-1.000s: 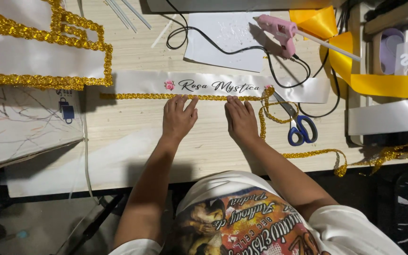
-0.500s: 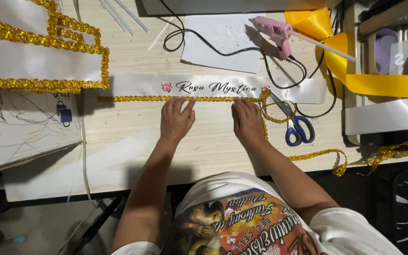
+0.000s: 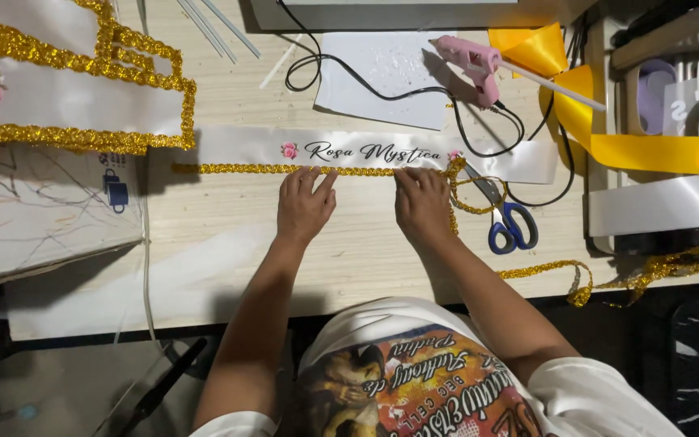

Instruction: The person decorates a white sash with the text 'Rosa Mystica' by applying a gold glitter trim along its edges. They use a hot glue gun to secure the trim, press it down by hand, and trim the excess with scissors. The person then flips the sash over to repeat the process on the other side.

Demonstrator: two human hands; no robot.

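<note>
A white satin sash with a pink rose and dark script lies across the wooden table. Gold glitter trim runs along its near edge. My left hand lies flat, fingers together, fingertips pressing on the trim under the lettering. My right hand presses the trim further right, where the loose trim curls away past the scissors.
Blue-handled scissors lie just right of my right hand. A pink glue gun with a black cord sits behind on white paper. Another gold-trimmed white sash lies at far left; yellow ribbon and white ribbon are at right.
Both hands stay pressed on the gold trim. The right hand has shifted slightly rightward along the sash edge; the left has barely moved.
</note>
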